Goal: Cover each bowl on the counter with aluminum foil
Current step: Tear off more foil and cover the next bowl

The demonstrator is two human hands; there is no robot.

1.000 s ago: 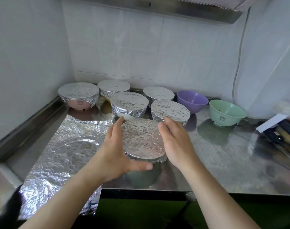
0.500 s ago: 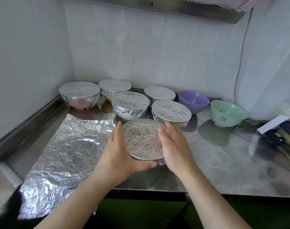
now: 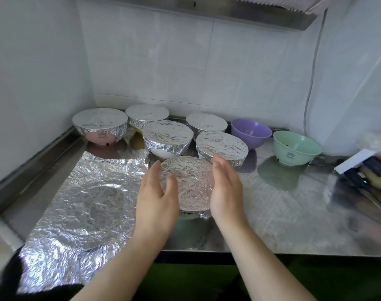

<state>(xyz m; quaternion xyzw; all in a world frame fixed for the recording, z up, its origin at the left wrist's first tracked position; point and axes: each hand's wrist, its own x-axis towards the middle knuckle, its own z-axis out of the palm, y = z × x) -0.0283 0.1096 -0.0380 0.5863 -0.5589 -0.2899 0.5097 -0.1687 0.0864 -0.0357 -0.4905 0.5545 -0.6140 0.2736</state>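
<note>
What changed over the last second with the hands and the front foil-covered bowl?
Both hands let go: the left hand and right hand, which were pressing the foil around the front bowl, have opened and now flank it, fingers straight. The bowl stayed put. The loose foil sheet, purple bowl and green bowl are unchanged, both bowls still uncovered.

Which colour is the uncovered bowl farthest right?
Pale green bowl, with a small dark emblem on its side; head view.

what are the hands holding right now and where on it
Nothing is gripped. The left hand and right hand flank the sides of the front foil-covered bowl with fingers straight; whether they touch its foil cannot be told.
</note>
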